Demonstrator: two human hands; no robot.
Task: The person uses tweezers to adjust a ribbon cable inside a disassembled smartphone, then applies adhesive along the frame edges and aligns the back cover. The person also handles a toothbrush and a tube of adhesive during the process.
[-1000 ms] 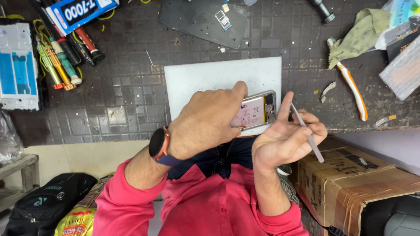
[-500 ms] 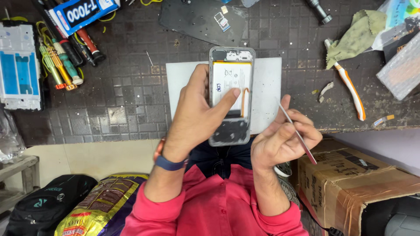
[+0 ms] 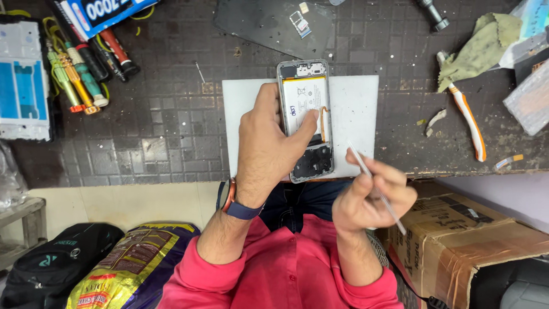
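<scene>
From the head camera, we see our left hand (image 3: 269, 146) gripping the opened grey smartphone with its white battery exposed (image 3: 306, 120) above the white rectangular mat (image 3: 354, 109) on the dark tiled table (image 3: 160, 114); its long axis runs twelve to six. Our right hand (image 3: 372, 197) (fingers pressed together) pinches thin metal tweezers (image 3: 374, 186), with the phone at about ten o'clock from it, near but apart.
</scene>
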